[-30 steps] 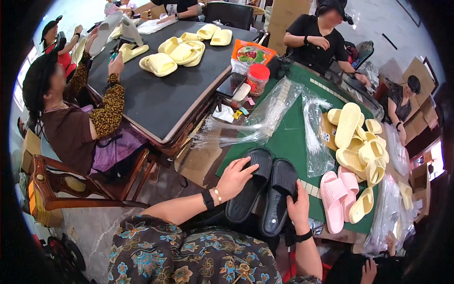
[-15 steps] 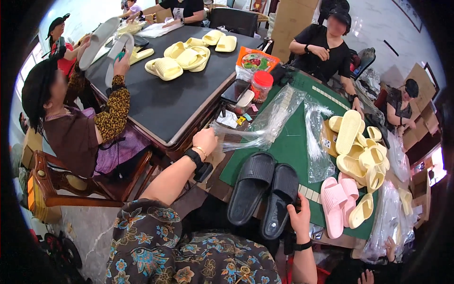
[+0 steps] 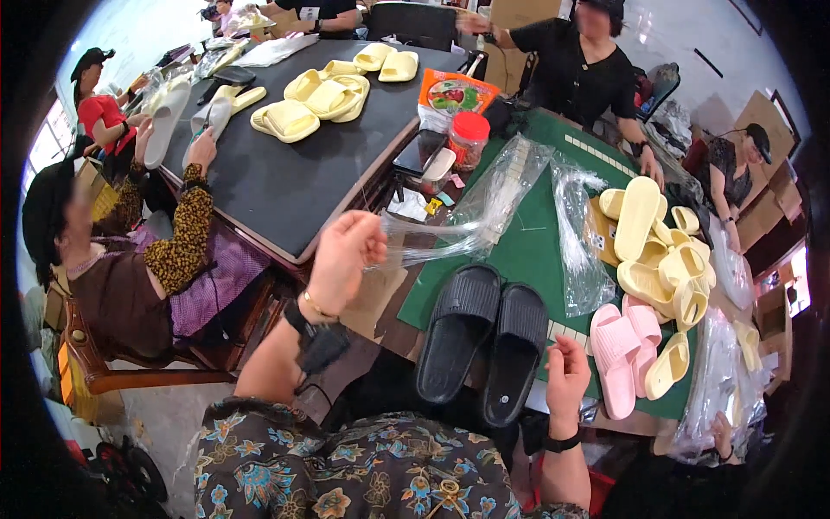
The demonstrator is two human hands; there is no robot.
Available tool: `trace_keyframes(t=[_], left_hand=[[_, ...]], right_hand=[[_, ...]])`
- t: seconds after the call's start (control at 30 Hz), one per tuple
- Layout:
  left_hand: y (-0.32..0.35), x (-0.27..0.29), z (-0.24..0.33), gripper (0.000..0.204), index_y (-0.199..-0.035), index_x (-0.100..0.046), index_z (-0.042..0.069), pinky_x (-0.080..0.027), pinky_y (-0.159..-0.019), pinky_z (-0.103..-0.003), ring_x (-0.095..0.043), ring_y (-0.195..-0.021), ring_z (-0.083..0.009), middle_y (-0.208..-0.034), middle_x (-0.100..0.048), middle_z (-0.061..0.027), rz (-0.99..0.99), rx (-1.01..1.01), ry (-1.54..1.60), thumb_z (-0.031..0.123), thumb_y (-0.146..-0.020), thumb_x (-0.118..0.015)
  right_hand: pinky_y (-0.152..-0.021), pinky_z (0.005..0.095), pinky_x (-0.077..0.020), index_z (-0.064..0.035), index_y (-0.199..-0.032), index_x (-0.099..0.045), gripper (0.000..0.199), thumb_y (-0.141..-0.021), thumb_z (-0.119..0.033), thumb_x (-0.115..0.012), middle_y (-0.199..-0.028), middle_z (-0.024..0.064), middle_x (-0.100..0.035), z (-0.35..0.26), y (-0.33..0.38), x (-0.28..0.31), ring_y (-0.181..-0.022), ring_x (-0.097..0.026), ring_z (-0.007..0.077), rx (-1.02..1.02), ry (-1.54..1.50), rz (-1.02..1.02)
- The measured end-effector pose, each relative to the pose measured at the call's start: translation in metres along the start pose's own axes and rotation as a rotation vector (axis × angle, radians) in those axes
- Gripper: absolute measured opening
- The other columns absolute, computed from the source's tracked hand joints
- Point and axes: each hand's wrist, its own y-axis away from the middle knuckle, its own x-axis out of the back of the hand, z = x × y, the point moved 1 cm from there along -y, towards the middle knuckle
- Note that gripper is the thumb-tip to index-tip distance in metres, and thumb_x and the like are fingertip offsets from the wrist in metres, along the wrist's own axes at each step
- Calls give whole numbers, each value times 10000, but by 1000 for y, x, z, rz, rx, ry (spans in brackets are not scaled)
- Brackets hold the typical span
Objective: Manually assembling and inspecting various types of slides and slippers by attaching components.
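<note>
A pair of black slippers (image 3: 484, 342) lies side by side at the near edge of the green table (image 3: 527, 251). My right hand (image 3: 566, 372) rests against the right slipper's outer side near its heel. My left hand (image 3: 346, 255) is raised to the left of the table, pinching the end of a clear plastic bag (image 3: 471, 216) that stretches across the table toward the far side.
Yellow slippers (image 3: 657, 251) are piled at the table's right, a pink pair (image 3: 627, 350) in front of them, more clear bags (image 3: 718, 389) beyond. A red-lidded jar (image 3: 469, 138) and snack packet (image 3: 450, 91) stand behind. Other people sit around a black table (image 3: 285, 173) holding yellow slippers.
My left hand has left the left black slipper, moved left and up, and taken hold of the clear plastic bag. My right hand stays at the right slipper.
</note>
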Motion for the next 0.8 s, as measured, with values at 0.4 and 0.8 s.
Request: trace_keyframes(t=[0.4,0.8], left_hand=[[102,-60,-98,108,-978,-614,9,-513,-652,-235,-617,-734,-104,-864,-654,-53,-456,279,-31,106,-954,-572],[89,-21,-54,187,-885,-641,-5,-413,-529,-202,-518,-587,-69,-719,-593,-11,-263,235,-275,148,-956,-558]], right_hand=[[-584,269,-502,16,-1042,-624,158,-895,-40,-605,-812,119,-655,-43,31,-66,-634,-632,154,44,54,-343],[-645,382,-504,-15,-850,-624,38,-823,-31,-645,-801,140,-634,-13,42,-5,-737,-631,327,182,454,-299]])
